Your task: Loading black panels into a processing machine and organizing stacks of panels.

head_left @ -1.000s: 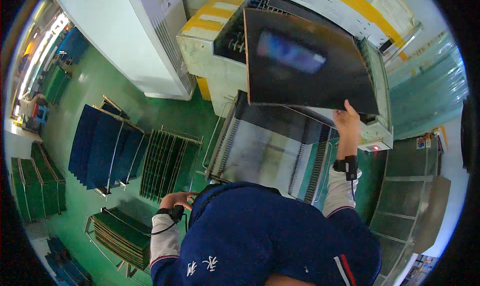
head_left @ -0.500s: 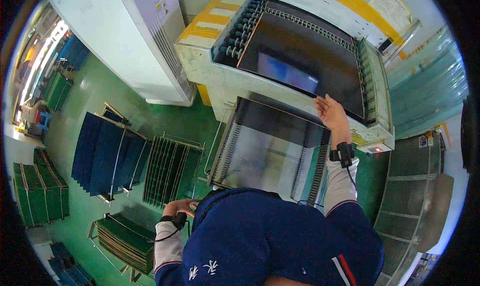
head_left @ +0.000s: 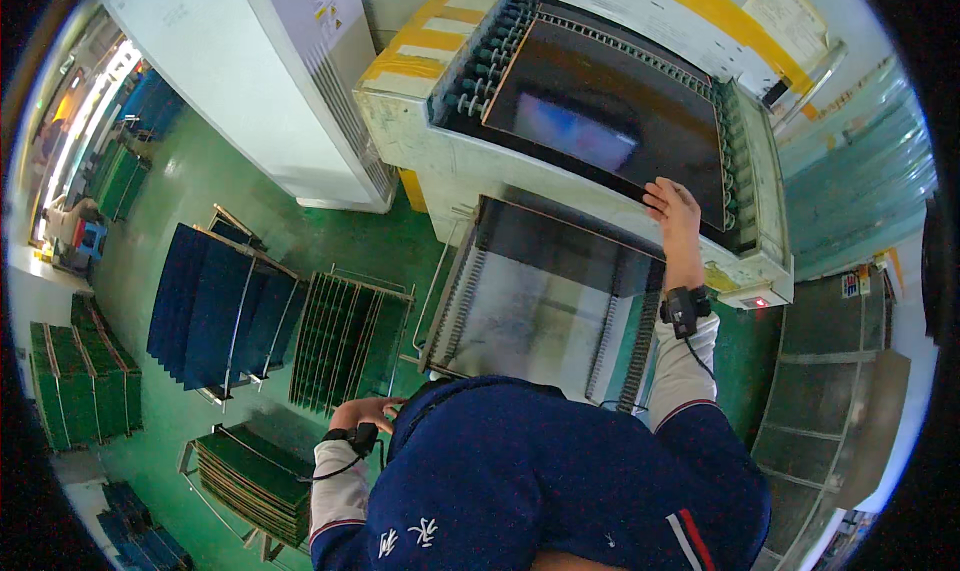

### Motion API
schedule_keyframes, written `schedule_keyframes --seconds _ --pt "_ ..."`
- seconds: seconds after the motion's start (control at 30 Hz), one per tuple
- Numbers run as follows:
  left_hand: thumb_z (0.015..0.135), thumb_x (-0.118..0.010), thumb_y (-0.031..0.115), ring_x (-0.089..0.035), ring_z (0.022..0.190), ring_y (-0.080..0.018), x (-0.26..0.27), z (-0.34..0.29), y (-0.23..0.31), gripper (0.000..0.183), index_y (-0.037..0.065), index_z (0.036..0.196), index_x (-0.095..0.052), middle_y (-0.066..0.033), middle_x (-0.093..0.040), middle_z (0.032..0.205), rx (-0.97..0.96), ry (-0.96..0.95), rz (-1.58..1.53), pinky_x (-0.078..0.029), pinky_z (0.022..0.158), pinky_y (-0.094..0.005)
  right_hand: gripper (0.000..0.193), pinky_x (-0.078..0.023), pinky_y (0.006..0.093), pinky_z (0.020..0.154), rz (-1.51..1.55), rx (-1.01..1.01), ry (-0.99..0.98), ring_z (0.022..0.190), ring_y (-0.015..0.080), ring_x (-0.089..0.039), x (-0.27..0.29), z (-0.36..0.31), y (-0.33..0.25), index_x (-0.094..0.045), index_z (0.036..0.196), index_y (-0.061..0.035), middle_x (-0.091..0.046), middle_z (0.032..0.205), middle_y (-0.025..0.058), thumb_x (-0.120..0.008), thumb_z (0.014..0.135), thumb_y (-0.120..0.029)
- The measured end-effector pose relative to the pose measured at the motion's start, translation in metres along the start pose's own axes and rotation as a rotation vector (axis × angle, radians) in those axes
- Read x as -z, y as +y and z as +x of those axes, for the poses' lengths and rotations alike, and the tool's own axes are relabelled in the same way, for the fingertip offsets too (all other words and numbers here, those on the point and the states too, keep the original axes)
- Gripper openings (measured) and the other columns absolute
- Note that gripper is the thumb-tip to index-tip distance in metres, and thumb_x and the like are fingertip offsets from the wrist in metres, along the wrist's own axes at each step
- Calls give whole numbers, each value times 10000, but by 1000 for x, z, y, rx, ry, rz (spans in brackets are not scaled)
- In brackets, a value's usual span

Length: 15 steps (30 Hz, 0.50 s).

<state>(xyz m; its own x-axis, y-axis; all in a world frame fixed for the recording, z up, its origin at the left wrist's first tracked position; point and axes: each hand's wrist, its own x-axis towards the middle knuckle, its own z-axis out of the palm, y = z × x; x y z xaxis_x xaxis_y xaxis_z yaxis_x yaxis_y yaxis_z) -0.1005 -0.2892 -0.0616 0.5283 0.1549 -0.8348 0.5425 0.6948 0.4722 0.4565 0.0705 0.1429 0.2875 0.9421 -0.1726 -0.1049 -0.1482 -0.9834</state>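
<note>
A large dark flat panel (head_left: 600, 111) lies on the roller bed (head_left: 727, 156) of a pale machine (head_left: 480, 161), a bluish reflection across it. My right hand (head_left: 674, 203) is raised at the bed's near edge, close to the panel's near side. Its fingers are stretched out with nothing in them; whether they touch the panel I cannot tell. Lower left, my left hand (head_left: 366, 412) is bent in beside my body, its fingertips partly hidden by the dark blue shirt. Between me and the machine stands a slotted rack (head_left: 470, 271) with a dark panel (head_left: 550, 233) in it.
Left of the slotted rack, floor racks hold dark blue panels (head_left: 205, 311), green-edged panels (head_left: 345, 346) and a stack of green boards (head_left: 250, 481). A tall white cabinet (head_left: 250, 81) stands beyond them. Grey framed panels (head_left: 815, 381) lean at the right.
The panel on the rollers has slid slightly away from me. My right hand has shifted a little right and up, its fingers drawn closer together. My left hand stays beside my body.
</note>
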Motion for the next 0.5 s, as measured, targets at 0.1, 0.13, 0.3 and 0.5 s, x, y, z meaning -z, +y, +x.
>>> schedule_keyframes --seconds 0.1,0.13,0.3,0.5 --pt "702 -842 266 -504 1246 -318 1 -2 8 1013 148 1507 -239 -177 -443 1438 12 17 49 -469 992 -446 302 -515 373 810 -690 524 163 954 249 -664 14 23 17 -654 1140 -110 -690 1084 79 -665 875 -254" --pt "705 -839 267 -507 1244 -314 0 -4 11 1009 145 1507 -239 -171 -450 1434 9 16 62 -472 989 -443 320 -497 398 849 -812 650 182 1003 272 -643 18 29 25 -649 1158 -128 -679 1116 75 -665 869 -263" --pt "717 -829 285 -514 1236 -296 -4 -11 15 989 134 1504 -250 -151 -475 1420 -19 37 134 -486 973 -430 374 -392 509 1001 -1193 780 223 1218 343 -510 3 31 32 -634 1202 -168 -602 1288 71 -655 852 -297" --pt "639 -853 195 -582 1122 -242 -11 -19 21 983 121 1476 -341 -149 -577 1301 -57 95 33 -473 912 -371 362 -402 451 1007 -1195 734 174 1197 335 -527 -3 43 17 -646 1188 -161 -586 1303 109 -643 858 -311"
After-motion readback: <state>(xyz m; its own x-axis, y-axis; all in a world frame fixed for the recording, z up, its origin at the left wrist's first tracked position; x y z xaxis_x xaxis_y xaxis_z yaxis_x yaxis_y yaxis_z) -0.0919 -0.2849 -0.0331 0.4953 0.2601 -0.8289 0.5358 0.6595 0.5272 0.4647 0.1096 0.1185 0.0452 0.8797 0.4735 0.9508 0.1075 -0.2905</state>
